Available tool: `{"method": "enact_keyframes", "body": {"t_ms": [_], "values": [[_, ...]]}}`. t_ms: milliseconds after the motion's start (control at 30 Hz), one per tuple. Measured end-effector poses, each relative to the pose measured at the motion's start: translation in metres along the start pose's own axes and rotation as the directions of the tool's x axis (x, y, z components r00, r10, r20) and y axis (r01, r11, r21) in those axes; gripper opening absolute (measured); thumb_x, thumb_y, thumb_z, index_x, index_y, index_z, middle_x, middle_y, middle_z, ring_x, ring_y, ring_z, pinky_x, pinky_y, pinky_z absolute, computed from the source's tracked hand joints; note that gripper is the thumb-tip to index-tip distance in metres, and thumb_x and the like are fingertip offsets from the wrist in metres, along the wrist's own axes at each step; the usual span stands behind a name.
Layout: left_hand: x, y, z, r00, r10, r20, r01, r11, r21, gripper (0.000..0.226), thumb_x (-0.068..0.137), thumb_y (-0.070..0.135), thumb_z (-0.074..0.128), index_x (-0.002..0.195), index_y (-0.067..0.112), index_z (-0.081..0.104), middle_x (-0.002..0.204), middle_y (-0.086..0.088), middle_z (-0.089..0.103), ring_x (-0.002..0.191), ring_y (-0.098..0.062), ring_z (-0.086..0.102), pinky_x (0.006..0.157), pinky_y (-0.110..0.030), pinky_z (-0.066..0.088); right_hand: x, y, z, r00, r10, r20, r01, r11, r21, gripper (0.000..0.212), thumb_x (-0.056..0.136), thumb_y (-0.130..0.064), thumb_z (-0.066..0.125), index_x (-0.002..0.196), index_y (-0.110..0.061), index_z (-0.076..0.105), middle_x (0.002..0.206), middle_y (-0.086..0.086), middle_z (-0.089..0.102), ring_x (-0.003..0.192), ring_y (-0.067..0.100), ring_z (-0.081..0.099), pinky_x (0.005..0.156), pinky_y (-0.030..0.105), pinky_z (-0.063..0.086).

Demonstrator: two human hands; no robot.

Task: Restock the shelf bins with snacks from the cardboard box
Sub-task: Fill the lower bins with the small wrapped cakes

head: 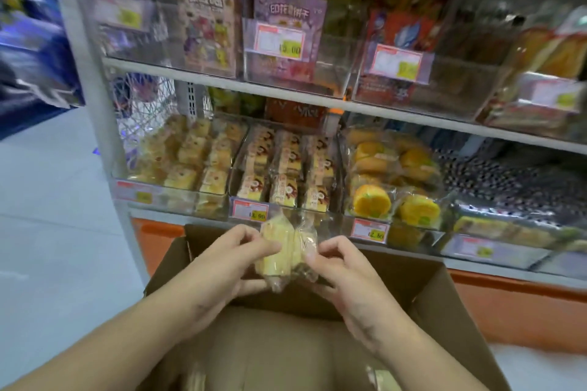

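Both hands up over the open cardboard box [438, 289], holding a small bunch of clear-wrapped yellow snack cakes [286, 251] between them. Left hand [222, 263] grips the bunch from its left side, thumb and fingertips curled onto the wrapper. Right hand [346, 273] pinches it from the right, fingers curled round the plastic. The bunch sits directly between the two hands, touching both, just in front of the near edge of the lower shelf.

Long axis of the packs runs roughly vertical in view, top ends tilted slightly away toward the shelf, bottom ends down toward the box. Exact pack count not readable; looks like two or more side by side.

Just beyond the bunch: middle bin [286, 165] with rows of wrapped cake slices and a price tag [250, 210] on its front. Left bin [184, 159] holds pale yellow cakes, right bin [394, 174] holds round orange-yellow buns. Upper shelf [222, 81] carries clear bins of boxed snacks. Frame is motion-blurred.
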State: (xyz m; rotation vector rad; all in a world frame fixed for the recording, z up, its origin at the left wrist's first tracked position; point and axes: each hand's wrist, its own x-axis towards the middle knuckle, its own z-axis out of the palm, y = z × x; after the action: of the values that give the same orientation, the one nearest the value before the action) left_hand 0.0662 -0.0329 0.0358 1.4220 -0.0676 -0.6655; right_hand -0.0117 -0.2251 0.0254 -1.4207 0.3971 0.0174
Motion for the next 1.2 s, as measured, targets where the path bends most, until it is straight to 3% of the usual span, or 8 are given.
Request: {"method": "enact_keyframes", "body": {"t_ms": [100,200,333,400,533,700,1033,1200], "values": [[-0.014,0.011,-0.006,0.995,0.029,0.1,-0.018,0.994,-0.105,0.013,0.1,0.014,0.064,0.106,0.003,0.058,0.11,-0.019,0.077,0.099,-0.031,0.077,0.084,-0.046,0.062,-0.01,-0.007,0.0,0.996,-0.082,-0.018,0.082,0.997,-0.007,0.046,0.077,-0.019,0.092,0.11,-0.006,0.064,0.104,0.011,0.079,0.099,0.026,0.074,0.085,0.035,0.061],[-0.013,0.016,-0.01,0.996,0.065,0.065,-0.058,0.994,-0.095,0.034,0.092,0.007,0.072,0.122,0.002,0.058,0.111,-0.017,0.078,0.101,-0.033,0.077,0.078,-0.043,0.065,-0.011,-0.013,-0.002,0.983,-0.18,-0.035,0.176,0.98,-0.09,0.054,0.067,-0.011,0.096,0.112,-0.01,0.065,0.111,0.003,0.079,0.104,0.015,0.075,0.078,0.028,0.061],[-0.003,0.021,-0.012,0.998,0.01,0.064,-0.008,0.999,-0.04,0.048,0.085,0.011,0.081,0.13,0.013,0.067,0.116,-0.011,0.079,0.106,-0.029,0.077,0.079,-0.041,0.064,-0.004,-0.019,-0.005,0.953,-0.297,-0.061,0.263,0.91,-0.32,0.066,0.067,0.002,0.096,0.117,-0.029,0.066,0.116,-0.016,0.074,0.114,0.003,0.07,0.092,0.023,0.058],[0.004,0.02,-0.012,0.993,-0.034,0.111,0.03,0.999,0.036,0.038,0.086,0.019,0.081,0.123,0.015,0.075,0.117,-0.009,0.079,0.108,-0.027,0.076,0.096,-0.045,0.057,-0.001,-0.022,-0.006,0.934,-0.354,-0.037,0.304,0.846,-0.439,0.075,0.066,-0.005,0.098,0.121,-0.041,0.063,0.123,-0.02,0.07,0.122,-0.001,0.064,0.099,0.019,0.054],[0.019,0.019,-0.011,0.997,-0.071,0.027,0.067,0.991,0.119,0.039,0.082,0.033,0.083,0.117,0.018,0.077,0.109,-0.007,0.081,0.106,-0.026,0.072,0.093,-0.039,0.047,0.002,-0.028,-0.005,0.906,-0.42,0.045,0.348,0.681,-0.645,0.092,0.07,-0.024,0.099,0.139,-0.055,0.046,0.136,-0.034,0.054,0.132,-0.013,0.048,0.103,0.007,0.044],[0.029,0.015,-0.007,0.997,-0.078,-0.002,0.078,0.995,0.059,0.046,0.085,0.036,0.081,0.128,0.025,0.07,0.113,-0.004,0.081,0.109,-0.023,0.076,0.111,-0.052,0.048,0.009,-0.027,-0.008,0.862,-0.482,0.156,0.421,0.51,-0.75,0.099,0.075,-0.035,0.094,0.151,-0.053,0.033,0.143,-0.034,0.045,0.139,-0.01,0.041,0.115,0.015,0.038],[0.024,0.013,-0.005,0.995,-0.085,0.06,0.084,0.996,0.018,0.067,0.069,0.026,0.096,0.129,0.019,0.069,0.115,-0.011,0.079,0.107,-0.032,0.077,0.09,-0.055,0.062,0.009,-0.02,-0.003,0.787,-0.541,0.296,0.523,0.331,-0.785,0.088,0.079,-0.047,0.089,0.152,-0.039,0.041,0.148,-0.033,0.037,0.148,-0.001,0.032,0.117,0.009,0.024],[0.02,0.012,-0.011,0.994,-0.089,0.068,0.09,0.996,-0.008,0.064,0.067,0.019,0.099,0.123,0.011,0.07,0.106,-0.018,0.08,0.086,-0.028,0.077,0.062,-0.034,0.062,-0.003,-0.032,-0.002,0.829,-0.443,0.342,0.525,0.404,-0.749,0.076,0.092,-0.048,0.076,0.155,-0.047,0.033,0.157,-0.038,0.026,0.153,-0.007,0.02,0.121,0.015,0.021]]}}
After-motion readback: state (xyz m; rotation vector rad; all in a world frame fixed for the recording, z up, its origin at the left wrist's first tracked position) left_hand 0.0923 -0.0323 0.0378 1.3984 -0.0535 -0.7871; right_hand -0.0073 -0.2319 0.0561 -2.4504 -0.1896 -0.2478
